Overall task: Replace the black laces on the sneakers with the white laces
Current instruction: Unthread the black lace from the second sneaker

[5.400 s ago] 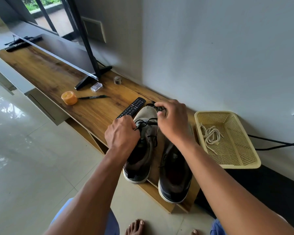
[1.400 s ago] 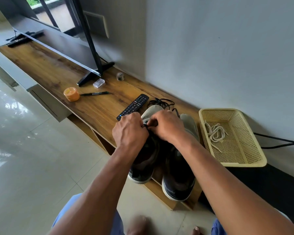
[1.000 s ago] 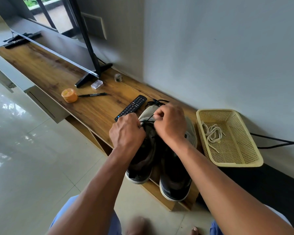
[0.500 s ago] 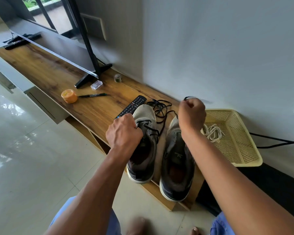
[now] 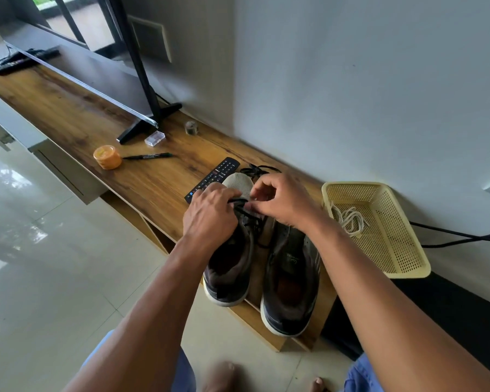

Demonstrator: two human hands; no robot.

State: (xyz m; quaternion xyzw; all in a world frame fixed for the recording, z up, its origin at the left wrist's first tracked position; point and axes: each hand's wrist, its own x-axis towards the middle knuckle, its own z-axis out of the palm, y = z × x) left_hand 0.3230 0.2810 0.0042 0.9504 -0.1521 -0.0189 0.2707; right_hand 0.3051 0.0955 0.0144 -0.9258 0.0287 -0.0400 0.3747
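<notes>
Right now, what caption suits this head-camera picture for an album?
Both hands work the black lace out of the left sneaker; white laces wait in the basket.

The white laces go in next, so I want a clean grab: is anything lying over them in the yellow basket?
Nothing visible does. The white cord laces lie uncovered in the yellow perforated plastic basket, open-topped, beside the right hand.

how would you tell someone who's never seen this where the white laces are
Follow the wooden shelf along the wall past the TV stand and the two sneakers to its right end. There sits a pale yellow perforated basket, and the white laces lie in a loose tangle inside it. They are the only thing in the basket, and the other laces in view are black.
</notes>
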